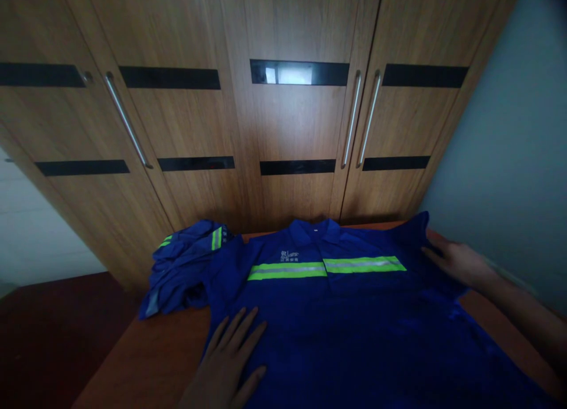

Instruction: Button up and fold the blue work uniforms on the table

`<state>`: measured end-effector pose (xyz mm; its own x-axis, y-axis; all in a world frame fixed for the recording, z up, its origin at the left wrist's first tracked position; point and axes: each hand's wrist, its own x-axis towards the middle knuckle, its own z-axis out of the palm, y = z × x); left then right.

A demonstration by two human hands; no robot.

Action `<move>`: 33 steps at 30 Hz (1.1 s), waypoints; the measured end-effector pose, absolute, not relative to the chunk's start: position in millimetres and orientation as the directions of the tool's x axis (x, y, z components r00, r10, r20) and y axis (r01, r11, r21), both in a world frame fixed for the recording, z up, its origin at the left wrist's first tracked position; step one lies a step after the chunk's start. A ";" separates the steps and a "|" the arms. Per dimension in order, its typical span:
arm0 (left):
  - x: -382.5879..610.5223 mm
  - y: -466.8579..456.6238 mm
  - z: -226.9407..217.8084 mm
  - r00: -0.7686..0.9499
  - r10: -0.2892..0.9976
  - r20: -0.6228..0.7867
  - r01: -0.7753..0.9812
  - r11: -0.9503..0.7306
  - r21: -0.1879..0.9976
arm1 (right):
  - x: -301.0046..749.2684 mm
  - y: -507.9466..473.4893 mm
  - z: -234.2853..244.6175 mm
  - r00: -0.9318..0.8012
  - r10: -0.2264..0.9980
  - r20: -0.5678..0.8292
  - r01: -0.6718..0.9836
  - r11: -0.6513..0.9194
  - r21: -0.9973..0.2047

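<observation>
A blue polo shirt (354,320) with a yellow-green reflective chest stripe lies spread face up on a wooden table (146,356), collar toward the wardrobe. My left hand (228,362) rests flat on the shirt's lower left side, fingers stretched out. Over at the far right, my right hand (458,261) lies flat on the shirt's sleeve, its fingers extended and slightly blurred.
A crumpled blue garment (183,267) with the same reflective stripe lies at the table's back left corner. A wooden wardrobe (283,131) with long metal handles stands right behind the table. A grey wall (518,161) is on the right, dark floor (48,332) on the left.
</observation>
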<state>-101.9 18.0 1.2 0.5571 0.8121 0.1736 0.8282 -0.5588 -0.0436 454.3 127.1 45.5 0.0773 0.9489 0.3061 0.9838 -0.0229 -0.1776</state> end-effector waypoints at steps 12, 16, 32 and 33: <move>-101.8 16.2 0.9 0.555 0.807 0.202 0.830 -0.554 -0.064 | 371.2 93.7 -19.7 -0.094 0.941 0.325 0.983 0.140 -0.119; -101.9 16.2 1.2 0.551 0.811 0.196 0.832 -0.552 -0.054 | 374.1 94.3 -54.9 -0.065 0.939 0.336 0.997 0.074 -0.014; -82.9 24.5 11.2 0.481 0.866 0.138 0.802 -0.498 0.330 | 404.4 118.6 -58.2 0.041 0.992 0.118 0.998 -0.035 -0.053; -84.1 27.7 15.0 0.451 0.880 0.150 0.793 -0.472 0.386 | 406.1 120.9 -53.0 0.070 0.993 0.092 0.996 -0.064 -0.066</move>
